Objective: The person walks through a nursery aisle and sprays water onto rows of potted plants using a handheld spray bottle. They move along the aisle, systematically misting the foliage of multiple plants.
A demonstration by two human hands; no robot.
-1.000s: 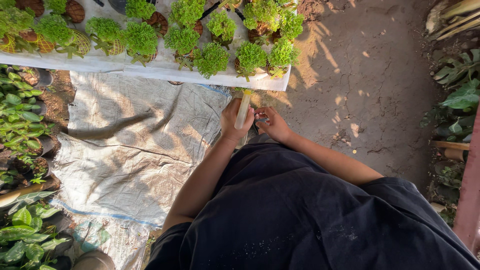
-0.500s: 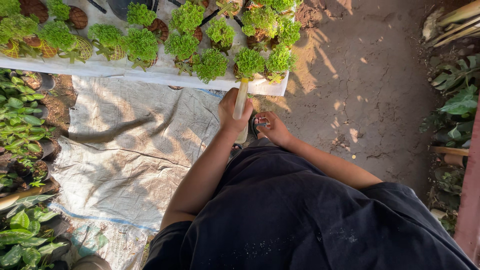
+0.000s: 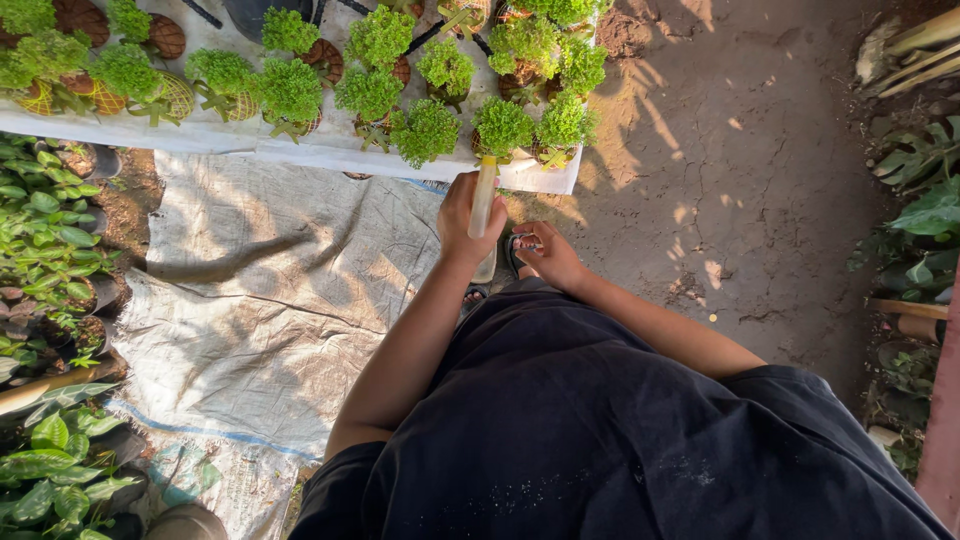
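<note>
here, left hand (image 3: 468, 215) grips a pale tube (image 3: 483, 198) below white tray (image 3: 300, 152).

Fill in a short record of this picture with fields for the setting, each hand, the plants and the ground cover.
Setting: outdoors, bare earth in dappled sun
Left hand: gripping a pale yellow-green tube, held upright
Right hand: beside the tube's lower end; whether it touches is unclear
Plants: small bushy green plants in round husk balls on a white board
Ground cover: grey woven sheet, creased
</note>
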